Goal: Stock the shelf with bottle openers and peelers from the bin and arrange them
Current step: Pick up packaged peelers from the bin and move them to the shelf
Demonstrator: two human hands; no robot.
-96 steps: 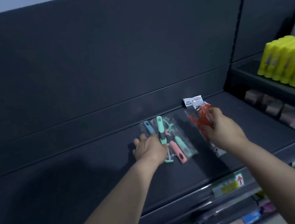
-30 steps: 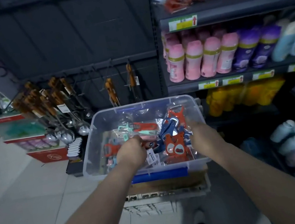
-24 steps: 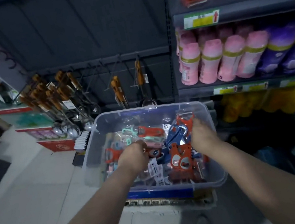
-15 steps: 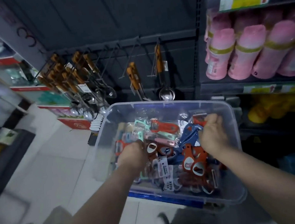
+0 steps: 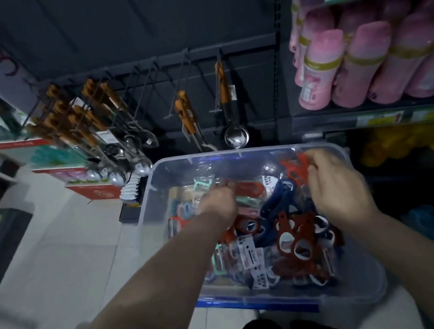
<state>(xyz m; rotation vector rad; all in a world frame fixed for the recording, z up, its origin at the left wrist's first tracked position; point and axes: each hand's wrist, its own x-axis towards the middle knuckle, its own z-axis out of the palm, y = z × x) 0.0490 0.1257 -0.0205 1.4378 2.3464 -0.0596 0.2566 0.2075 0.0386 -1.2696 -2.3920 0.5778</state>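
Just two hands, one opener pinched.

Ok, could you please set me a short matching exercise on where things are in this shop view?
Things: 1 ladle; 2 pink bottles; 3 blue bottle opener; 4 right hand.
Places: A in the clear bin; B on the right-side shelf; C hanging from the hook rail; D pinching a red bottle opener.
Pairs: 1-C; 2-B; 3-A; 4-D.
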